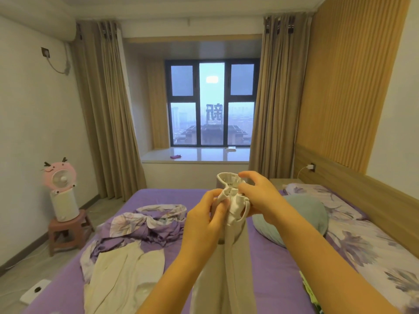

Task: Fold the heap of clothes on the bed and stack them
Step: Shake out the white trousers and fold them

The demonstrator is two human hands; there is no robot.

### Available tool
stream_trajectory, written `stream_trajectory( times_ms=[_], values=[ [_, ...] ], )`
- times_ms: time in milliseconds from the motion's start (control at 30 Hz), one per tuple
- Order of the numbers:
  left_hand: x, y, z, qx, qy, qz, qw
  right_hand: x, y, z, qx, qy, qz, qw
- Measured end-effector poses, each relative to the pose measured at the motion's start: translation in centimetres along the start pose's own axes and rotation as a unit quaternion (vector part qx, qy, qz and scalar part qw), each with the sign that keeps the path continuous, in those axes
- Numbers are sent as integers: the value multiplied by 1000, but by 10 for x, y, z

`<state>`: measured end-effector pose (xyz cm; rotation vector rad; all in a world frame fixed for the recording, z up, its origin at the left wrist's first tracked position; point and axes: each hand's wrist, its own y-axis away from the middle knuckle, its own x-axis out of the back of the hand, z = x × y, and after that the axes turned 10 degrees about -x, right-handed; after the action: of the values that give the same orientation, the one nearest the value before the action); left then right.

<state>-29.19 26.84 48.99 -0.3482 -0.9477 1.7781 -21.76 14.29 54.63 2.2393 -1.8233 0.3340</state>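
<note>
Both hands hold up beige trousers (235,257) by the bunched waistband: left hand (204,219) pinches it, right hand (260,196) grips the rim. A cream garment (122,275) lies on the purple bed (272,257) at eight o'clock, beside a crumpled floral sheet (149,223).

Place: it was a bedroom in a home, high up in a city block.
Bed: a bed (272,257) with a purple sheet, a flowered pillow (317,196) and a wooden headboard (353,175) filled the room.
Window: long beige curtains (108,123) framed a bay window (212,103) that looked over rooftops.
Corner: a pink fan (60,175) stood on a small stool (68,230).
</note>
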Motion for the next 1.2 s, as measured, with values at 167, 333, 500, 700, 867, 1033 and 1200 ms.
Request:
stream_trajectory(
  times_ms=[167, 333, 500, 700, 867, 1033, 1200],
  values=[
    [-4, -4, -5, -3, -18, -78, 997, -3, 3, -1, -12, -80, -41, 996],
    [0, -16, -11, 20, -5, -77, 997, 3, 8, 7, 30, -65, -83, 994],
    [16, -7, -23, 112, 87, -32, 989, 13, 12, 75, 96, -93, -9, 991],
    [29, 22, -17, 180, 279, -48, 942, 5, 19, 137, 83, -158, -159, 971],
    [49, 38, -12, 188, 328, -68, 923, -9, 34, 139, 69, -149, -241, 957],
    [75, 55, -22, 303, 184, 11, 935, -40, 49, 145, 6, -161, -190, 968],
    [92, 102, -47, 361, -51, -49, 930, -69, 54, 160, -37, -74, -178, 981]
  ],
)
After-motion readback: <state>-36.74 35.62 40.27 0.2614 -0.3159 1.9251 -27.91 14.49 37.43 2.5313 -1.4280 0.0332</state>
